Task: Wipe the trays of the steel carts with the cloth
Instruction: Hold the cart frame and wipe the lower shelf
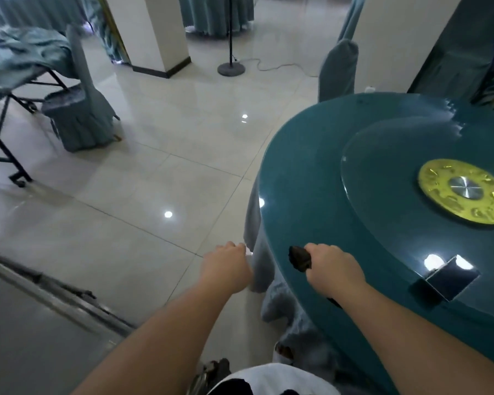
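My right hand (335, 270) grips a dark crumpled cloth (299, 258), which sticks out to the left of my fist, over the near edge of the round teal table (311, 178). My left hand (227, 266) hovers over the floor just left of the table's hanging cloth skirt (258, 252). Its fingers are curled downward, and a small white bit shows at the fingertips; whether it holds anything is unclear. No steel cart tray is plainly in view. Only a bit of metal (204, 376) shows at the bottom edge by my body.
A glass turntable (382, 155) with a gold disc (465, 191) lies on the table, with a small dark box (451, 277) near its edge. Covered chairs (80, 109) (338, 69) stand at left and behind. A black folding frame (3, 149), pillar (157, 32), lamp base (231, 69) and floor rail (54, 295) border the tiled floor.
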`<control>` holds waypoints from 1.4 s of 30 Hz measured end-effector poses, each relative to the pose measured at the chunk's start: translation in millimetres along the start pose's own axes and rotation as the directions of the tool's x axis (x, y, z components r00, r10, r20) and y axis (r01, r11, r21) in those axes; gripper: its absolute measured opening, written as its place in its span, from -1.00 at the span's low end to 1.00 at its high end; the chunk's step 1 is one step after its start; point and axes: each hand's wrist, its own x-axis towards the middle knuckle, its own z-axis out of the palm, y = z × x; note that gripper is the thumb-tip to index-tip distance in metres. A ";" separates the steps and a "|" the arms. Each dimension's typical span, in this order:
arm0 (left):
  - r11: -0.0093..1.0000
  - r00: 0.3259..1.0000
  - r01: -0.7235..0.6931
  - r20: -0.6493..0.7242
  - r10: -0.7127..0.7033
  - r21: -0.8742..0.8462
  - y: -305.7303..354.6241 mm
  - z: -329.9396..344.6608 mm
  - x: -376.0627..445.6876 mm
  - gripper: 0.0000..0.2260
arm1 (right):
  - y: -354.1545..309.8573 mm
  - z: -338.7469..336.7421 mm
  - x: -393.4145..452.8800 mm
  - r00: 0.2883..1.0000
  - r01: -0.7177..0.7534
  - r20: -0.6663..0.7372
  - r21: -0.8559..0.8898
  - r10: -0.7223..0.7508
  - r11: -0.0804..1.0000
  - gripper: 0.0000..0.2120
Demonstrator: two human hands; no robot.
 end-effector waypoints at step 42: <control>0.447 0.561 0.783 0.183 -0.807 -0.433 -430.6 -110.2 149.1 -0.58 | -570.2 -17.0 448.1 0.401 0.909 0.428 -0.073 -0.810 0.411 -0.82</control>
